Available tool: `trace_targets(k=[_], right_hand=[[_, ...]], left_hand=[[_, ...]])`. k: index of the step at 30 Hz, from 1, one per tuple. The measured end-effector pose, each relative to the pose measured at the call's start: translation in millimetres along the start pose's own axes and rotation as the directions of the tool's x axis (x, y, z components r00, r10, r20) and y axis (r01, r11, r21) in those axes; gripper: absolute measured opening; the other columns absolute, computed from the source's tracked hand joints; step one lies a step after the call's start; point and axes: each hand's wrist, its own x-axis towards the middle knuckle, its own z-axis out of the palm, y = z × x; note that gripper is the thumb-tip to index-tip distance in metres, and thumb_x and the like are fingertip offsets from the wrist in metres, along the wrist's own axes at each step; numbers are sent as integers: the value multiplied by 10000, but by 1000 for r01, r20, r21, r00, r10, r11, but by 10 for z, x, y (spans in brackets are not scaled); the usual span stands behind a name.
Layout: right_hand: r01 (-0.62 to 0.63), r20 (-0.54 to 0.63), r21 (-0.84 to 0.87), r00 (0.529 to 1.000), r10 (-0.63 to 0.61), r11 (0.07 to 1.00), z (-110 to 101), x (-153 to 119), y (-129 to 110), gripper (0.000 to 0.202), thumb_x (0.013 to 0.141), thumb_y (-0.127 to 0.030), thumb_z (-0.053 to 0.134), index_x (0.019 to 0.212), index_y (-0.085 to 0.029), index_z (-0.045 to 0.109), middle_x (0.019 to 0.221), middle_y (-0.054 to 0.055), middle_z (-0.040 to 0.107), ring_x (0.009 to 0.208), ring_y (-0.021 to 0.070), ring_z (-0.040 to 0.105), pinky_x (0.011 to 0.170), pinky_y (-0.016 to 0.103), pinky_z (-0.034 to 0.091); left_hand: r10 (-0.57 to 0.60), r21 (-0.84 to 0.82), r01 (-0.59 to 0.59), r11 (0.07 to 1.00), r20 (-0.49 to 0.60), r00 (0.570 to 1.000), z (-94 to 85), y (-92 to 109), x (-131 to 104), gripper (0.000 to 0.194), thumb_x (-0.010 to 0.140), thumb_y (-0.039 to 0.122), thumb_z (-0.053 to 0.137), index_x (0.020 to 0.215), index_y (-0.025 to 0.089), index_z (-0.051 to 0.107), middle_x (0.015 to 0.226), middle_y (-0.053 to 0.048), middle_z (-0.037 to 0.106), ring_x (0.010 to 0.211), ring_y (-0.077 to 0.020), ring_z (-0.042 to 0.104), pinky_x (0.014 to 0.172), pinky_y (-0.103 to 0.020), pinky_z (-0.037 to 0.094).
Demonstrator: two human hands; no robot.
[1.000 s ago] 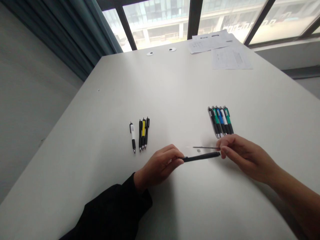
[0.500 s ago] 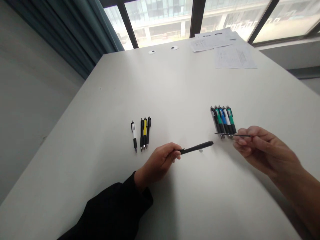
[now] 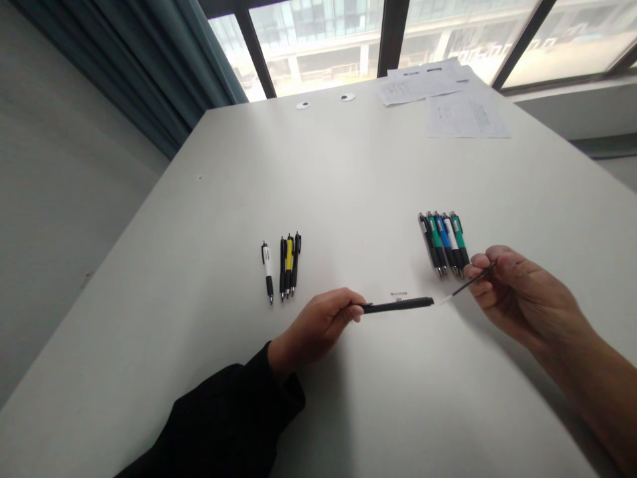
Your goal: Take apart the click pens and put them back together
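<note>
My left hand [image 3: 326, 322] is closed around the rear of a black pen barrel [image 3: 401, 305], which points right, nearly level. Pinched between the thumb and fingers of my right hand [image 3: 522, 292] is a thin dark pen refill [image 3: 470, 284] with a pale end. That pale end slants down towards the barrel's open-looking front end, with a small gap between them. Just behind the barrel lie a small thin piece like a spring [image 3: 398, 293] and a small metallic piece [image 3: 400, 299], partly hidden by the barrel.
Several pens [image 3: 442, 242] lie side by side near my right fingers. A white pen [image 3: 267, 271] and several black and yellow pens [image 3: 289, 265] lie left. Papers [image 3: 468, 113] and two white oval discs [image 3: 347, 97] are at the white table's [image 3: 318, 172] window end.
The refill has swung from nearly level to slanting down left, towards the barrel. The barrel's front end has dipped and moved slightly right, exposing the spring-like piece behind it.
</note>
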Motion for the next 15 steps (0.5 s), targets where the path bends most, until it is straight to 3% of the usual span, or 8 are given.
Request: trace_targets(k=[6, 11, 15], right_hand=[[73, 24, -45, 997, -72, 996, 30, -5, 9, 234, 751, -360, 862, 756, -219, 675, 801, 18, 678, 660, 120, 604, 571, 194, 559], [213, 18, -104, 977, -213, 971, 8, -22, 36, 148, 811, -308, 819, 770, -230, 699, 832, 22, 707, 669, 130, 622, 609, 239, 562], [318, 103, -301, 948, -301, 899, 29, -76, 101, 115, 807, -311, 814, 777, -239, 729, 864, 31, 702, 648, 142, 623, 602, 291, 559]], left_hand=[[16, 22, -16, 1000, 8, 1000, -7, 15, 4, 216, 999, 285, 489, 916, 161, 644, 808, -39, 663, 722, -145, 586, 676, -252, 464], [-11, 59, 13, 998, -44, 999, 13, 19, 9, 196, 996, 286, 511, 936, 160, 648, 773, -18, 658, 692, -135, 581, 669, -243, 454], [-15, 88, 20, 996, -58, 998, 31, 19, 15, 207, 993, 307, 524, 922, 162, 653, 759, -13, 659, 682, -135, 584, 659, -241, 455]])
